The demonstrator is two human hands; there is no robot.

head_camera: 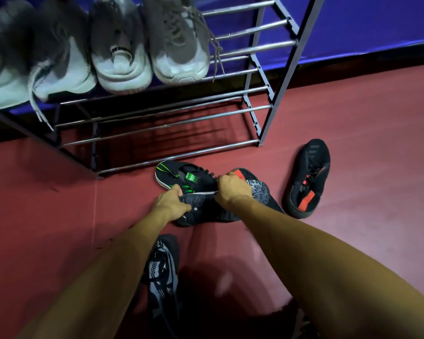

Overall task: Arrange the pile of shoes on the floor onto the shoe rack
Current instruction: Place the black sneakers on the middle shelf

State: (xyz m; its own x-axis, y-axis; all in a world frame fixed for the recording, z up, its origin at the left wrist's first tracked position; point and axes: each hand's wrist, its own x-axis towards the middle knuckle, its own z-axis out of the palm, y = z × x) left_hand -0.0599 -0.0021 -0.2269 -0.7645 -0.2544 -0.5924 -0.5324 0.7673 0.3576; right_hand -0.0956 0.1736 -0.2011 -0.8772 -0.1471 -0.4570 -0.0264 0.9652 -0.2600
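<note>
A small pile of black shoes lies on the red floor in front of the metal shoe rack (230, 113). My left hand (171, 204) grips a black shoe (201, 211) at the pile's near side. My right hand (233, 189) grips the black shoe with a grey sole and red lining (260, 192), which lies on its side. Behind them sits a black shoe with green accents (181, 174). Another black shoe with red lining (309, 177) lies apart to the right. A black and grey patterned shoe (162, 272) lies between my forearms.
Several grey and white sneakers (120, 50) fill the left part of an upper rack shelf, laces hanging over the bars. The rack's lower bars (176, 133) hold nothing. A blue wall (365, 25) runs behind the rack.
</note>
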